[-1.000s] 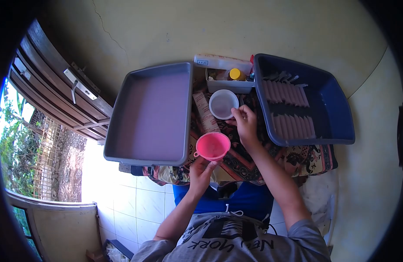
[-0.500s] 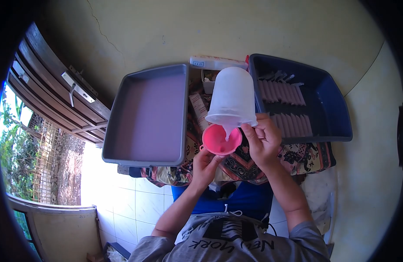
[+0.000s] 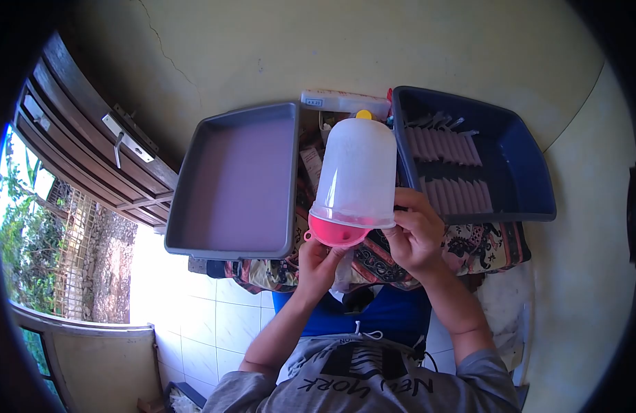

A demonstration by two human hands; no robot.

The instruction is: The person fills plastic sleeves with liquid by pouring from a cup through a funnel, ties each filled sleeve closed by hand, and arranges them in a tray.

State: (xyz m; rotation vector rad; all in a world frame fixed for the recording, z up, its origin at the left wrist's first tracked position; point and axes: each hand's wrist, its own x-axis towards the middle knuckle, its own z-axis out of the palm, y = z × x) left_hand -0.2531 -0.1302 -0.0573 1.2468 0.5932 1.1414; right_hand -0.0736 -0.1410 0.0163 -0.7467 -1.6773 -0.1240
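Note:
My left hand point(image 3: 318, 267) grips a pink funnel point(image 3: 337, 233) from below, thumb against its outside. Under the funnel hangs what looks like a clear plastic sleeve point(image 3: 342, 272), partly behind my fingers. In my right hand point(image 3: 418, 230) is a translucent white plastic cup point(image 3: 357, 168), held by its rim. The cup is tipped over with its mouth down over the funnel, hiding most of the funnel's opening. Any liquid passing between them is out of sight.
A grey tray point(image 3: 294, 206) of pinkish-purple liquid stands to the left. On the right, a dark blue tub point(image 3: 531, 172) holds two rows of filled slim pouches point(image 3: 445, 146). A yellow round thing point(image 3: 363, 115) and a white packet point(image 3: 345, 102) lie behind the cup. Patterned cloth point(image 3: 469, 251) covers the table.
The cup has tipped further and come down and nearer to me, now covering much of the funnel. The pale stream seen earlier is hidden. A yellow round thing now shows behind the cup.

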